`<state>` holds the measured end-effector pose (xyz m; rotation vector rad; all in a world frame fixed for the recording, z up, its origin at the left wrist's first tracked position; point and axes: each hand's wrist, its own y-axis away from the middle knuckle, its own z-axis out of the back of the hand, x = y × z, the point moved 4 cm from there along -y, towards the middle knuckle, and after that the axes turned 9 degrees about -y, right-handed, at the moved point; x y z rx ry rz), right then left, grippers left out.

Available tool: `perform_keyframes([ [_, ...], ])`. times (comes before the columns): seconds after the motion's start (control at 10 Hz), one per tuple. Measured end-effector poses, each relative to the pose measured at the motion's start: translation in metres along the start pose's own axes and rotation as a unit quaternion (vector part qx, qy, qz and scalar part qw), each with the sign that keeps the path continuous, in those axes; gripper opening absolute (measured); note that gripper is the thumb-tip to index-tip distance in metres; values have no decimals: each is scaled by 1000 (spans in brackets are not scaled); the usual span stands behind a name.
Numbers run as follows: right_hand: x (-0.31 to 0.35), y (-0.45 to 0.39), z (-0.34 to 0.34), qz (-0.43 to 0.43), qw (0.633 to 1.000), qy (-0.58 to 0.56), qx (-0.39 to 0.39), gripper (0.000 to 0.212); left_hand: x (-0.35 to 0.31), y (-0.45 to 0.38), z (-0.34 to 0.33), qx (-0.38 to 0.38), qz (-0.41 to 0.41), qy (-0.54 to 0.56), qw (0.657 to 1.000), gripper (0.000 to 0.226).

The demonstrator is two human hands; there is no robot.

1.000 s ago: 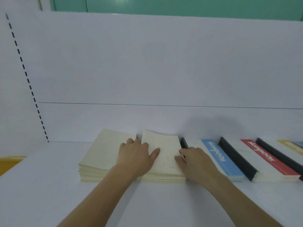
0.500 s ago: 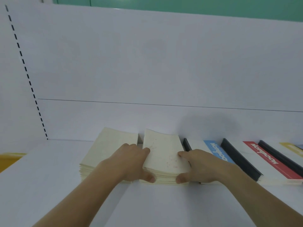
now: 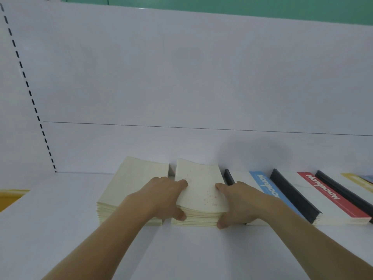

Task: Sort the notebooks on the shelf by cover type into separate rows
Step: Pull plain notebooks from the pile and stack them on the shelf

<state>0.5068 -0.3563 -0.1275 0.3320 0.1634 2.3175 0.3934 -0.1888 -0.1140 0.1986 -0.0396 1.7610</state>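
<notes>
Two stacks of cream-covered notebooks lie side by side on the white shelf (image 3: 60, 229). My left hand (image 3: 163, 197) grips the left side of the right cream stack (image 3: 199, 190), thumb at its front edge. My right hand (image 3: 240, 203) grips the same stack's right side. The upper notebooks of that stack are tilted up slightly off the lower ones. The left cream stack (image 3: 131, 184) lies untouched beside my left wrist. To the right lie a blue-banded notebook (image 3: 266, 188) and a red-banded notebook (image 3: 323, 193), each with a black spine.
A yellow-banded notebook (image 3: 357, 181) sits at the far right edge. A yellow object (image 3: 10, 196) shows at the left, beyond the shelf's edge. The white back panel (image 3: 181, 77) rises behind the stacks, with a slotted upright (image 3: 26, 85) on the left.
Both hands moved from lying flat on top of the right cream stack to clasping its sides. The stack's upper notebooks have risen slightly at the front.
</notes>
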Motion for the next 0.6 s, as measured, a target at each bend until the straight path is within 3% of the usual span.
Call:
perform_keyframes([
  [0.1,-1,3,-1,1,1000,2,-6,92,-2,-2,-1,-29,-9,-45,999,76],
  [0.4,4,30,9,34,996,38,-70,103,4,8,1,-80,-3,-7,997,100],
  [0.5,4,49,19,53,986,-14,-158,87,1,18,15,-155,-14,49,987,89],
  [0.6,5,74,28,69,959,-60,-268,66,-6,33,30,-305,-13,133,943,61],
])
